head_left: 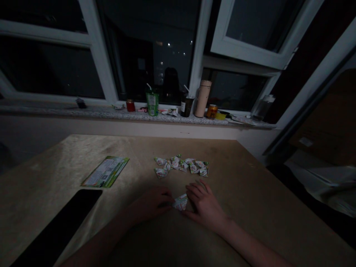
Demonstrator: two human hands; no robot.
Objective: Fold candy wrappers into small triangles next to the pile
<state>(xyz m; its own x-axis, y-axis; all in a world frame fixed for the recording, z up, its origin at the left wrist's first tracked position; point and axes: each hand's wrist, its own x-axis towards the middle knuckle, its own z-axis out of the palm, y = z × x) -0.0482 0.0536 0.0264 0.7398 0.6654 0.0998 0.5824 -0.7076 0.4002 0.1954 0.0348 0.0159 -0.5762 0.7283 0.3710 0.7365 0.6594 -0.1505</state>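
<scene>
Low over the wooden table, a small printed wrapper (pixel 180 202), pale with red and green marks, lies between my two hands. At its left corner are the bent fingertips of my left hand (pixel 156 203), closed together; the hand is in deep shadow. My right hand (pixel 205 207) has its thumb and fingers curved around the wrapper's right side, with the other fingers resting forward. Just beyond the hands sits a cluster of several similar twisted wrapped pieces (pixel 175 162). Whether the wrapper holds anything inside cannot be seen.
On the table's left lie a flat green-and-white packet (pixel 107 171) and a long black object (pixel 62 226). Along the windowsill (pixel 105 114) stand a green cup (pixel 152 102), a dark cup (pixel 186 105), a pink flask (pixel 203 98), an orange can (pixel 211 111) and a red jar (pixel 130 105).
</scene>
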